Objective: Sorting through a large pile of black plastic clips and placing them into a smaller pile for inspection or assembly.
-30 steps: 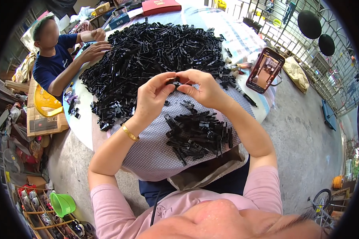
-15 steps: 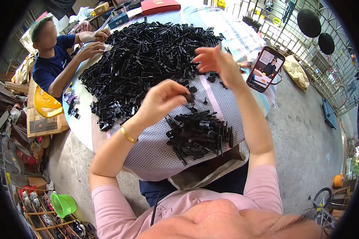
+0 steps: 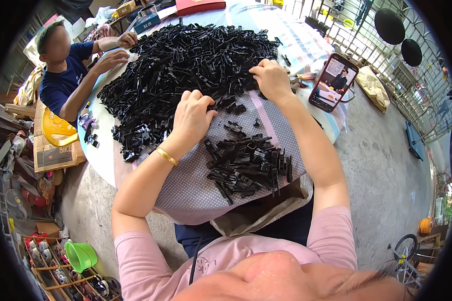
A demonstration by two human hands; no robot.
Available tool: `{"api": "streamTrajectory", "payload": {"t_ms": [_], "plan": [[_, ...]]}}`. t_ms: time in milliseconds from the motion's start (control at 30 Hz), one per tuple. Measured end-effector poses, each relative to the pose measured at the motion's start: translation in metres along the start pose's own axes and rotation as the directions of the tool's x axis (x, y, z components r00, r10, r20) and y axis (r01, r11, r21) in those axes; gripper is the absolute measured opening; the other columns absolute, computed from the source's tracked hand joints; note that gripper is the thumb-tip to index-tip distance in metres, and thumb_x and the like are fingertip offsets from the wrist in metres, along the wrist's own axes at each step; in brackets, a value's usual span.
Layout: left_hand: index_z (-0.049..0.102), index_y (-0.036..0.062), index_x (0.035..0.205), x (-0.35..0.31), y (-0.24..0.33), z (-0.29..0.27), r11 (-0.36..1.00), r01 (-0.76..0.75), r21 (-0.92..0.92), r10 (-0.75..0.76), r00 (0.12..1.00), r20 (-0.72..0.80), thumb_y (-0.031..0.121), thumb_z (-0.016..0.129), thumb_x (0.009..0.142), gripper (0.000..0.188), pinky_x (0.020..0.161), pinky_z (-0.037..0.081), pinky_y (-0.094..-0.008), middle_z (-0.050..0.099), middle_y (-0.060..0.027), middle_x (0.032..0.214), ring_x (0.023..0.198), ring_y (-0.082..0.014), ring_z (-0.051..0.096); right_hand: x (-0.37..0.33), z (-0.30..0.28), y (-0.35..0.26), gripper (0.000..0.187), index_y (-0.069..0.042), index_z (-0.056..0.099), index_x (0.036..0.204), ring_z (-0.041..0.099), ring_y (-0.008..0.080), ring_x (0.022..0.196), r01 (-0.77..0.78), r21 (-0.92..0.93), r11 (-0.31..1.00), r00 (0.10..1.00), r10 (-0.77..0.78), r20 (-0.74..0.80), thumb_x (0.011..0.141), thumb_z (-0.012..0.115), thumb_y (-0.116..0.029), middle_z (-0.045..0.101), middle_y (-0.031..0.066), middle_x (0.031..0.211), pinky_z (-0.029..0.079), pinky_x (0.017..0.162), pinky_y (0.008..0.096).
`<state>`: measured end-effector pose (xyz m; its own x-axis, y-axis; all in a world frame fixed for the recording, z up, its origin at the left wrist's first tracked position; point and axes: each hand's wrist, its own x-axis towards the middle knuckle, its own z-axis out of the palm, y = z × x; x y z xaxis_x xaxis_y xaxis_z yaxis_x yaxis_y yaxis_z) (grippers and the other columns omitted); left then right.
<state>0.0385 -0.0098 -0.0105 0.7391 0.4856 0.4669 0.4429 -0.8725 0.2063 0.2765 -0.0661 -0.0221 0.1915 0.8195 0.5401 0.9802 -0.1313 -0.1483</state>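
A big heap of small black plastic clips [image 3: 186, 65] covers much of the round table. At its near edge my left hand [image 3: 191, 113], with a gold bangle at the wrist, has curled fingers and thumb closing on a black clip. My right hand [image 3: 272, 83] reaches the heap's right edge, fingers bent and pressed together on the clips; what lies in them is hidden. A smaller pile of black clips [image 3: 251, 165] lies between my forearms near the table's front edge. A few loose clips [image 3: 233, 128] lie between this pile and the heap.
A phone [image 3: 335, 83] showing a video stands on the right of the table, which has a patterned cloth [image 3: 186, 193]. Across at the left, a person [image 3: 68, 75] has both hands at the heap's edge. A red box [image 3: 201, 6] lies at the back; an open bag [image 3: 266, 215] hangs at my lap.
Both hands have moved onto the heap: the left forward and to the left, the right down, its spread fingers now bent. The other person's hands have shifted slightly.
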Motion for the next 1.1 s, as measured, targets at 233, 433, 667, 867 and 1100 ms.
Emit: {"api": "streamTrajectory", "payload": {"t_ms": [233, 433, 667, 867, 1100], "plan": [[0.064, 0.0033, 0.083, -0.001, -0.002, 0.001, 0.991, 0.097, -0.089, -0.092, 0.994, 0.056, 0.012, 0.07, 0.068, 0.018, 0.082, 0.042, -0.034, 0.055, -0.0079, 0.084, 0.091, -0.0263, 0.05, -0.001, -0.004, 0.001, 0.01, -0.01, 0.066, 0.084, 0.055, 0.0222, 0.092, 0.084, -0.093, 0.992, 0.996, -0.081, 0.035, 0.076, 0.06, -0.014, 0.059, 0.0014, 0.093, 0.046, 0.079, 0.0345], [0.061, -0.0007, 0.08, 0.001, -0.002, -0.004, 0.816, 0.165, -0.554, -0.219, 0.975, -0.032, 0.006, 0.066, 0.076, 0.009, 0.07, 0.049, -0.0261, 0.062, -0.0066, 0.093, 0.076, -0.0133, 0.057, 0.001, -0.013, -0.006, 0.009, -0.006, 0.063, 0.079, 0.057, 0.0237, 0.083, 0.215, 0.101, 0.971, 0.972, -0.203, -0.117, 0.072, 0.062, -0.011, 0.062, 0.0025, 0.083, 0.047, 0.074, 0.0368], [0.057, -0.0037, 0.096, 0.008, -0.01, -0.011, -0.008, 0.463, -0.886, -0.33, 0.836, 0.439, 0.011, 0.059, 0.087, 0.018, 0.073, 0.053, -0.0265, 0.064, -0.012, 0.087, 0.077, -0.0172, 0.064, -0.013, -0.035, -0.056, 0.024, 0.003, 0.056, 0.101, 0.062, 0.012, 0.07, -0.145, 0.985, 0.091, 0.988, 0.07, 0.138, 0.08, 0.066, -0.006, 0.06, 0.0057, 0.087, 0.052, 0.062, 0.0231], [0.058, -0.002, 0.099, 0.003, -0.011, -0.008, -0.159, 0.459, -0.874, -0.266, 0.833, 0.486, 0.014, 0.058, 0.088, 0.019, 0.075, 0.054, -0.0305, 0.063, -0.0114, 0.088, 0.08, -0.0201, 0.064, -0.02, -0.037, -0.072, 0.017, 0.003, 0.062, 0.098, 0.065, 0.0127, 0.075, -0.253, 0.94, 0.227, 0.964, -0.018, 0.264, 0.082, 0.063, -0.004, 0.066, 0.0067, 0.083, 0.053, 0.068, 0.0228], [0.061, -0.0036, 0.092, 0.003, -0.007, -0.011, -0.112, 0.424, -0.899, -0.273, 0.856, 0.438, 0.014, 0.061, 0.086, 0.018, 0.072, 0.055, -0.0281, 0.064, -0.01, 0.087, 0.077, -0.018, 0.064, -0.022, -0.032, -0.071, 0.013, 0.002, 0.062, 0.094, 0.063, 0.0107, 0.076, -0.228, 0.954, 0.194, 0.971, -0.03, 0.239, 0.082, 0.063, -0.004, 0.065, 0.0052, 0.082, 0.052, 0.07, 0.022]]}}
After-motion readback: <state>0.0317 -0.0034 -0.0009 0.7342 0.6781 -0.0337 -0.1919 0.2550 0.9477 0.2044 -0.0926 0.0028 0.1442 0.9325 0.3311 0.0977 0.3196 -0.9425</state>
